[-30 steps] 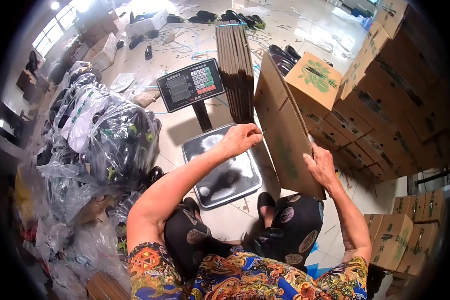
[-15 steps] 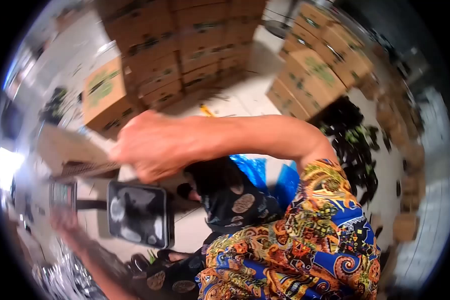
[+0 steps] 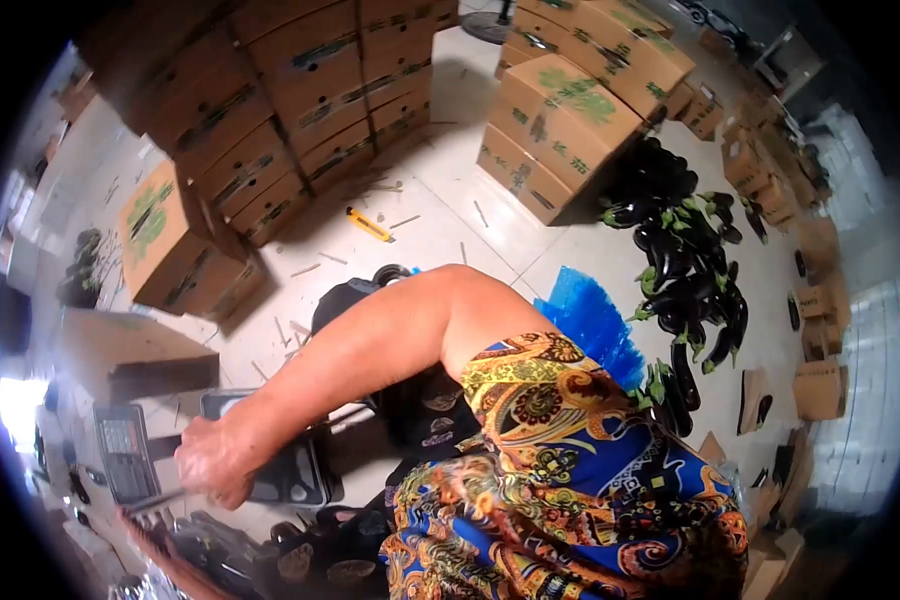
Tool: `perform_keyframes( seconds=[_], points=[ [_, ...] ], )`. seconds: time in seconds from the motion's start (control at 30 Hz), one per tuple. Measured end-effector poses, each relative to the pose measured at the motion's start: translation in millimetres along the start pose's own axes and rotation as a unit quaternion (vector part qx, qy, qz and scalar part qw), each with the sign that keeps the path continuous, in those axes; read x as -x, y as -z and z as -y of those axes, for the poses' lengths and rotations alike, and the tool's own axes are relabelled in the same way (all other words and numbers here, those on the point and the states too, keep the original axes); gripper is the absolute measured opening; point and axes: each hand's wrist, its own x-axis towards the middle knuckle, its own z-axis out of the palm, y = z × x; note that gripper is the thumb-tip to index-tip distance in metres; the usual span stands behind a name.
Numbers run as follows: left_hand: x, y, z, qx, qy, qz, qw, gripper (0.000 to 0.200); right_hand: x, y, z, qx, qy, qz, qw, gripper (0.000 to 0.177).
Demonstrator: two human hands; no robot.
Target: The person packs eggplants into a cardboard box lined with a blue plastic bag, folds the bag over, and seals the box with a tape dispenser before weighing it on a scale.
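My right hand is closed at the end of my outstretched arm, beside the grey display panel and over the edge of a black-topped platform, which look like parts of a scale. A thin grey edge runs left from its fingers; I cannot tell what it belongs to. Low at the left, my left forearm reaches up toward that edge, its hand dim and its fingers hidden. Dark eggplants lie just beneath my right hand, between the two arms.
Stacked cartons stand ahead, with more cartons at upper right. A pile of eggplants spreads over the floor at right, near blue plastic. A yellow box cutter lies among scraps. An open carton stands at left.
My right hand has dropped from in front of the cartons to beside the display panel. My left hand has moved down from that panel. The view has turned, showing more eggplants at right.
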Motion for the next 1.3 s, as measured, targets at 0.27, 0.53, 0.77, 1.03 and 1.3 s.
perform_keyframes(
  seconds=[0.27,0.53,0.77,1.03,1.3],
  points=[
    [43,-10,18,0.045,-0.007,0.091,0.995,0.063,9,-34,-35,-0.291,-0.178,0.095,0.935,0.05],
    [99,-21,-48,-0.226,-0.153,-0.004,0.962,0.035,-3,-20,-56,-0.13,-0.18,-0.008,0.975,0.035],
    [139,17,-70,-0.368,-0.145,0.032,0.918,0.052,-39,7,-66,-0.077,-0.293,-0.052,0.952,0.027],
    [141,21,-36,-0.409,-0.172,0.257,0.858,0.044,-80,-65,6,-0.027,0.196,-0.301,0.933,0.033],
    [183,55,-44,0.103,0.063,0.242,0.963,0.089,-105,-164,-32,0.17,0.24,-0.007,0.956,0.08]
  ],
)
